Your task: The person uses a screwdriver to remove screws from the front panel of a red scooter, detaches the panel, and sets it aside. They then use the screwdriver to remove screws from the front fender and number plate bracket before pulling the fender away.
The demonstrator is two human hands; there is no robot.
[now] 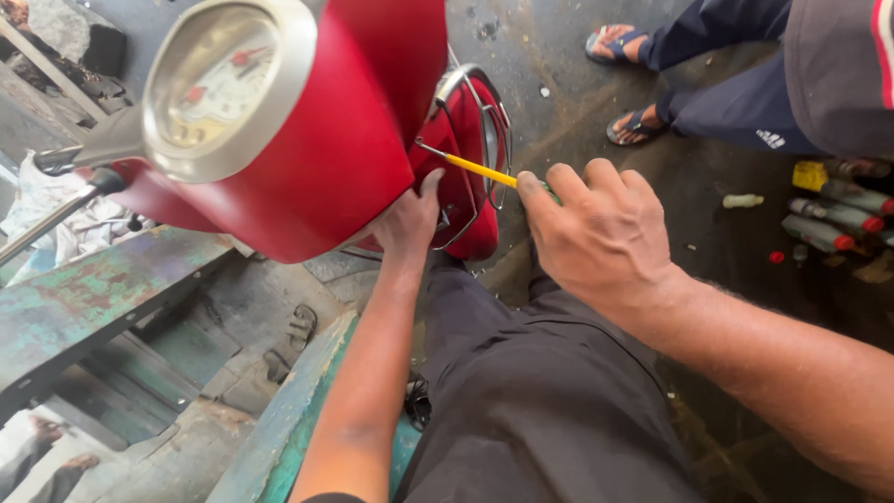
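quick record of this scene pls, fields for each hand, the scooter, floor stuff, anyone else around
left hand: left hand pressed flat against the red scooter front body
right hand: right hand gripping a yellow-shafted screwdriver, tip at the chrome guard rail
scooter: round speedometer on top, handlebar lever at left
floor: spray cans with red caps lying at right, a white bottle
other person: someone in dark trousers and sandals standing top right
own legs: dark trousers
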